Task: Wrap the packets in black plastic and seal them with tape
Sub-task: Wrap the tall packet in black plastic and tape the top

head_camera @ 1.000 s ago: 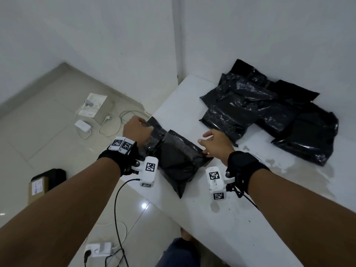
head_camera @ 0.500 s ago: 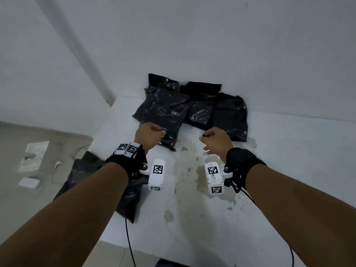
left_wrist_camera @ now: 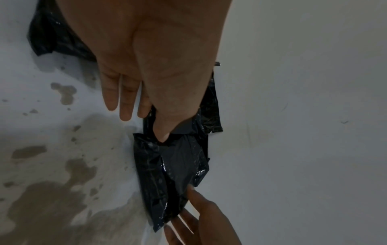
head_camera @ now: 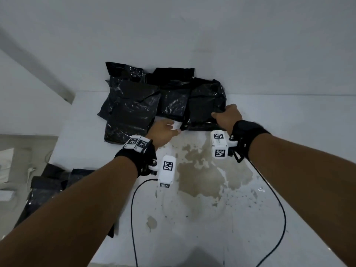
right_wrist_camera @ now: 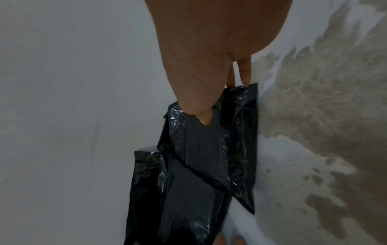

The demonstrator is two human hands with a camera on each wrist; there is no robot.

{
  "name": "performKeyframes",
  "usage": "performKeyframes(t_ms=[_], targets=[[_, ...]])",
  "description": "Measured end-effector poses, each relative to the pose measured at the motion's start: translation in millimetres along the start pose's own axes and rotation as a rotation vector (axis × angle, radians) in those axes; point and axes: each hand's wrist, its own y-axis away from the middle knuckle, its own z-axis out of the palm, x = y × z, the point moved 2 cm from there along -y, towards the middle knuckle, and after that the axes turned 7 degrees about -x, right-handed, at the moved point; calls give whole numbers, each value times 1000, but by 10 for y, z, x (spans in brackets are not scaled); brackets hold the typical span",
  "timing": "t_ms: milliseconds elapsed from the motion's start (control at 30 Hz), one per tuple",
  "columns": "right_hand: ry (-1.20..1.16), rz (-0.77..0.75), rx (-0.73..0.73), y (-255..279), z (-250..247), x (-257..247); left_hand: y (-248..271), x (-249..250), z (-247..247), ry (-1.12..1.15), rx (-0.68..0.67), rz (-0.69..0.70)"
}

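Several black plastic packets lie piled at the back of the white table (head_camera: pixel 192 228), against the wall. My right hand (head_camera: pixel 221 114) grips the near right corner of the rightmost black packet (head_camera: pixel 206 101), thumb on top and fingers beneath, as the right wrist view shows on the packet (right_wrist_camera: pixel 199 165) under my right hand (right_wrist_camera: pixel 217 106). My left hand (head_camera: pixel 173 128) is at that packet's near left corner. In the left wrist view the left hand (left_wrist_camera: pixel 155 126) has its thumb pressed onto the packet (left_wrist_camera: pixel 176 174) edge while the other fingers (left_wrist_camera: pixel 125 107) stay straight.
Two more black packets (head_camera: pixel 131 112) (head_camera: pixel 173 101) lie left of the held one. Another black bundle (head_camera: pixel 48 189) sits at the table's left edge under my left forearm. Brown stains (head_camera: pixel 202 176) mark the tabletop. A black cable (head_camera: pixel 277 209) trails from each wrist.
Both hands went from loose fists above the table forward to the pile. The right hand took hold of the rightmost packet and the left hand reached its other corner.
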Motion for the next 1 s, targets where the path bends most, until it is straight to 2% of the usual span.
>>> performKeyframes(t_ms=[133,333,433,700,900,1000], targets=[[-82,55,-11,-114,93,23,-112,-9,104,41,-46,-17],[-218,133,-40,-141,194,98,-150,37,97,-29,-111,9],[-259,96,-44,-55,167,118,-159,56,111,-22,-134,23],[-333,-31,69,255,97,297,-72,30,286,-34,-240,29],[-529,-105,49,639,84,437,-8,-77,331,-92,-259,21],[-571,-145,23,871,54,467,56,-70,308,-50,-208,14]])
